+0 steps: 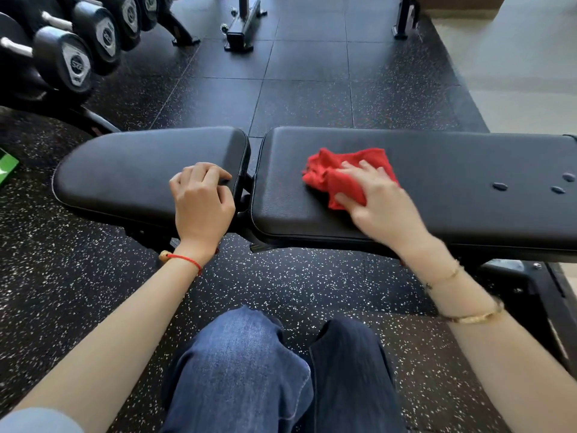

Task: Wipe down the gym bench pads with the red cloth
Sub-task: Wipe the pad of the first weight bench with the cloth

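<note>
A black gym bench lies across the view with two pads: a shorter seat pad (125, 170) on the left and a long back pad (452, 170) on the right, split by a narrow gap. A crumpled red cloth (331, 173) rests on the left end of the long pad. My right hand (377, 198) presses flat on the cloth, fingers spread over it. My left hand (203, 198) rests on the right end of the seat pad, fingers curled at its edge beside the gap, holding nothing.
A rack of black dumbbells (78, 51) stands at the far left. Metal equipment feet (243, 29) sit on the speckled rubber floor (296, 98) behind the bench. The bench frame (530, 285) shows at lower right. My knees in jeans (249, 370) are below.
</note>
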A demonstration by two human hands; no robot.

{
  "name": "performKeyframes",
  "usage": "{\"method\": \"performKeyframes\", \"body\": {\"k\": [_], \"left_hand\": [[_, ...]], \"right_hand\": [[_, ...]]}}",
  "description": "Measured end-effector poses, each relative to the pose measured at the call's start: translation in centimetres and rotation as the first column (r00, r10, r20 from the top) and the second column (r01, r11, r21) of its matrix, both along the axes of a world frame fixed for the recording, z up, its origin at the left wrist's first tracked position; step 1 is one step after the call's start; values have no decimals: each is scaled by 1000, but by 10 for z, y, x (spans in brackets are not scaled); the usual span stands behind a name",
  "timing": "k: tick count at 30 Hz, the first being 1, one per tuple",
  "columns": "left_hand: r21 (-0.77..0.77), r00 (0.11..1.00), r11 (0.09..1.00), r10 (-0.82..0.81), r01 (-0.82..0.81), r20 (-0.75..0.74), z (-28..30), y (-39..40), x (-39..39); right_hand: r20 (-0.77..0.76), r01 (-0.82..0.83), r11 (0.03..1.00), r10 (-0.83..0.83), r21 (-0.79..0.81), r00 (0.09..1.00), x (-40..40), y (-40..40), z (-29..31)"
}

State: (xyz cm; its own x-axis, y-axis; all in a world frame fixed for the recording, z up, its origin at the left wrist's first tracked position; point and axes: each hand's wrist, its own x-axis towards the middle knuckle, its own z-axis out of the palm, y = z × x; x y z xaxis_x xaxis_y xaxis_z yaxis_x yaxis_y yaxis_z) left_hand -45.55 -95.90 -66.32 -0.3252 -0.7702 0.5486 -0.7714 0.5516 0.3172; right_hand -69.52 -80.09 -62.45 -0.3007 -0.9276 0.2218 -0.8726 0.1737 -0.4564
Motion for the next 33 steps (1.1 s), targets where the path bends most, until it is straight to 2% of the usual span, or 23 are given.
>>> {"method": "performKeyframes", "body": {"k": [3, 5, 9, 13, 17, 21, 23, 25, 30, 33], "left_hand": [[-7, 1000, 1000, 5, -5, 2, 0, 0, -1], [-9, 1000, 1000, 7, -7, 4, 0, 0, -2], [-13, 1000, 1000, 9, -9, 5, 0, 0, -1], [-15, 1000, 1000, 13, -13, 8, 0, 0, 0], [-13, 1000, 1000, 14, -13, 1, -2, -1, 0], [-5, 1000, 1000, 21, -21, 17, -1, -2, -2], [-4, 999, 1000, 25, -25, 29, -1, -1, -3], [-5, 999, 1000, 25, -25, 29, -1, -1, -4], [0, 999, 999, 33, -33, 16, 0, 0, -3], [-1, 1000, 1000, 23, -23, -4, -1, -1, -1]], "right_hand": [[-8, 213, 975, -213, 61, 977, -40, -22, 9], [-13, 255, 962, -255, 101, 967, -47, -39, 15], [-10, 88, 992, -87, 90, 996, -5, -53, 12], [0, -114, 992, 115, 43, 993, 34, -19, 3], [17, -83, 997, 83, 7, 996, 8, 11, 1], [14, 87, 995, -88, 51, 996, -19, -19, 7], [-8, 110, 991, -109, 77, 994, -12, -39, 11], [-11, 64, 994, -63, 85, 998, 8, -51, 13], [-14, -214, 975, 215, 61, 976, 75, -33, 5], [-32, -249, 968, 250, 35, 968, 74, 3, -1]]}}
